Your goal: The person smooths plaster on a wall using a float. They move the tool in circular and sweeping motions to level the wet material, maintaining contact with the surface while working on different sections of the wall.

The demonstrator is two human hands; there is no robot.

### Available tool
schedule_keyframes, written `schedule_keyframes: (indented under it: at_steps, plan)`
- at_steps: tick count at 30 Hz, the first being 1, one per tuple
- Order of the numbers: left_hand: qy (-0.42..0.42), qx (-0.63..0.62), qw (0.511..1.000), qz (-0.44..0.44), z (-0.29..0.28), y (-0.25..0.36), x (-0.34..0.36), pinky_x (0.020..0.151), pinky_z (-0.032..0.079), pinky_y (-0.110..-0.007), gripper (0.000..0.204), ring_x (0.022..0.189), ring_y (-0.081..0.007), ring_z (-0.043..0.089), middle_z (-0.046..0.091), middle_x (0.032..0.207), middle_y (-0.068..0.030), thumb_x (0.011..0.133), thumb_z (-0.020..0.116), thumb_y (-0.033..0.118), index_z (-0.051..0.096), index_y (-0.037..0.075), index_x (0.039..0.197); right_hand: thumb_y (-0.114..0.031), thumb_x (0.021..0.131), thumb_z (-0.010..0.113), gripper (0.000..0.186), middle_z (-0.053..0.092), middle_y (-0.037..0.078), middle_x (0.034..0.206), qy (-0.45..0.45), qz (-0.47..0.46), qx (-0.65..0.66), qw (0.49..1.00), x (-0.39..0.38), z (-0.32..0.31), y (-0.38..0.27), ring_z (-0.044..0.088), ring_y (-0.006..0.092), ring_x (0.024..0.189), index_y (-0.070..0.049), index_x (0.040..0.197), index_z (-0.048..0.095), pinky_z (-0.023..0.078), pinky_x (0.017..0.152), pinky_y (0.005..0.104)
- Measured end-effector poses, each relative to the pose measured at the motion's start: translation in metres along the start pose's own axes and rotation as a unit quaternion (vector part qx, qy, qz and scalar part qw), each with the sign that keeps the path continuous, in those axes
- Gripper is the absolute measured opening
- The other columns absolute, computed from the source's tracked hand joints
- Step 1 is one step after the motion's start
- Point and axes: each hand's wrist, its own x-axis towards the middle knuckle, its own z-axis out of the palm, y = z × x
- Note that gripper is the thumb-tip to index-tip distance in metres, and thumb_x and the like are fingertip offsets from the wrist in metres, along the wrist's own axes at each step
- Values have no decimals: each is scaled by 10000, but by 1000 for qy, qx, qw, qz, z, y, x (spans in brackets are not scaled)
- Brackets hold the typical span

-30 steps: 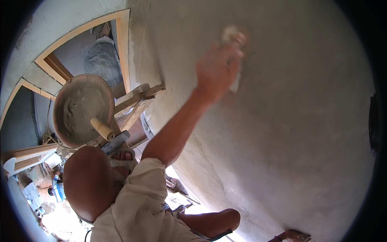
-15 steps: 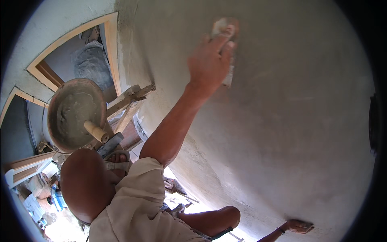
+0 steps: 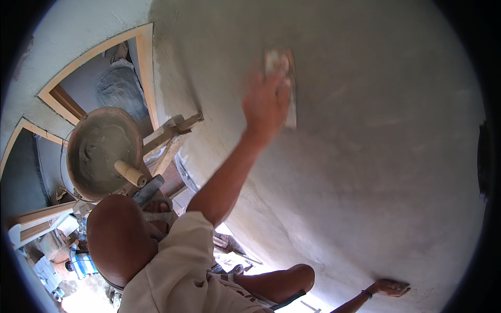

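My left hand (image 3: 266, 101), blurred, is closed on a pale rectangular hand float (image 3: 289, 117) against the grey plastered wall (image 3: 365, 146). At lower right my right hand (image 3: 391, 287), with a band at its wrist, is at the wall, fingers curled on something dark that I cannot make out. A round pan (image 3: 98, 143) of wet grey mortar stands to the left, with a wooden handle (image 3: 130, 173) sticking out of it.
Timbers (image 3: 185, 122) lie beside the pan, above my bent knee (image 3: 117, 235) and sandalled foot. Two framed openings (image 3: 96, 44) are in the left wall. A person in blue-white stripes (image 3: 83, 263) is far below at lower left, among scattered items.
My left hand and the float went leftward and up, then came down the wall. My right hand has risen slightly from the lower edge and shifted right.
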Motion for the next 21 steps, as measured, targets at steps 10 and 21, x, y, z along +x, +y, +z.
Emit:
schedule_keyframes:
  at_steps: [10, 21]
  plan:
    - [-75, -71, 995, -2, -10, 45, 31, 687, 523, -362, 398, 771, -264, 602, 577, 885, -112, 908, 628, 179, 639, 230, 1303, -412, 1018, 329, 509, 440, 183, 1437, -17, 29, -7, 999, -3, -1, 8, 424, 340, 1337, -78, 1351, 520, 412, 1063, 512]
    - [-67, -45, 994, 69, -7, 59, 57, 611, 507, -372, 362, 749, -278, 609, 574, 917, -105, 911, 629, 192, 658, 225, 1270, -434, 1028, 305, 533, 428, 189, 1444, -5, -8, -15, 1000, -2, -1, 7, 426, 338, 1340, -78, 1368, 511, 411, 1075, 502]
